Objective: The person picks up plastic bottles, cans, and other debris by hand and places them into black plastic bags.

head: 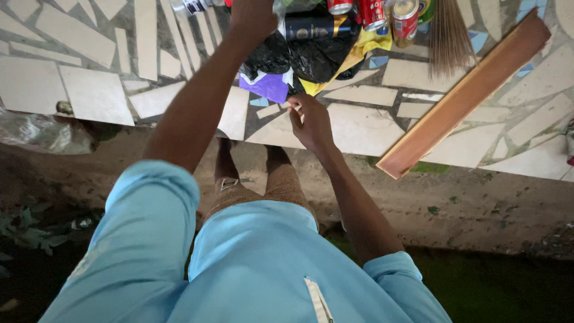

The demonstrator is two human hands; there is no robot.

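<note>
My left hand [253, 17] reaches far forward to the top of the picture, over a black plastic bag [311, 58] that lies on the broken-tile paving; its fingers are cut off by the frame edge. My right hand [310, 122] is lower, at the near edge of the bag, with fingers pinched on a small scrap beside a purple piece of plastic [267, 85]. A dark blue can [311, 27] lies on the bag, and several red and gold cans [388, 15] stand behind it on a yellow wrapper [365, 48].
A long wooden plank [463, 96] lies slanted on the tiles at the right, next to a straw broom [447, 36]. A crumpled clear plastic sheet [42, 133] lies at the left on bare earth. My feet in sandals [230, 182] stand below the paving edge.
</note>
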